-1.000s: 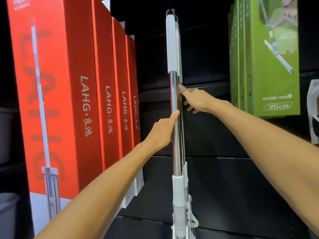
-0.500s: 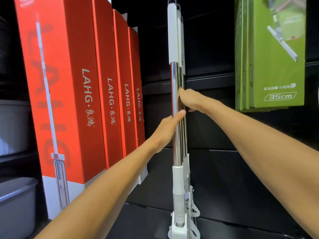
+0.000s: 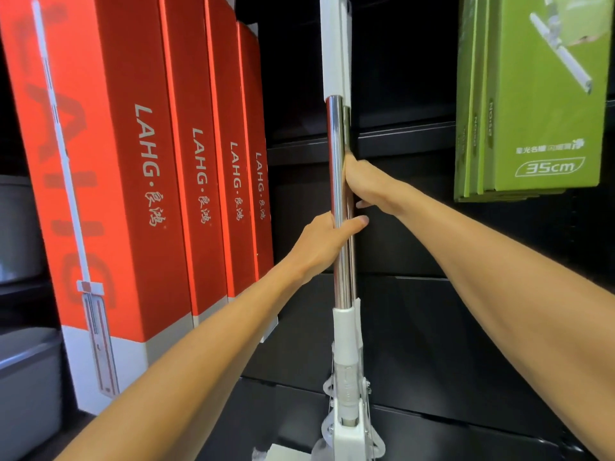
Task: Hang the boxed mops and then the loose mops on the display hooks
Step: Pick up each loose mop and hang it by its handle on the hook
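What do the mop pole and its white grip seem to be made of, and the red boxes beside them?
Mop pole: looks like polished metal, mirror-bright with reflections. White grip: probably matte plastic, no shine. Red boxes: likely printed cardboard, with flat faces, sharp folded edges and a soft sheen.

Red boxes point(image 3: 139, 168) left of left hand point(image 3: 319, 247): "LAHG" on each spine. Green box point(image 3: 545, 94) right of right hand point(image 3: 369, 184): "35cm".

Mop point(image 3: 338, 181): chrome pole, white grip up top, white joint and head fittings below. Left boxes point(image 3: 133, 168): red, pale "LAHG" lettering, white-grey base band, white mop graphic. Right boxes point(image 3: 545, 94): lime green, white "35cm" print. Panels point(image 3: 416, 314): black. Bins point(image 3: 23, 371): grey.
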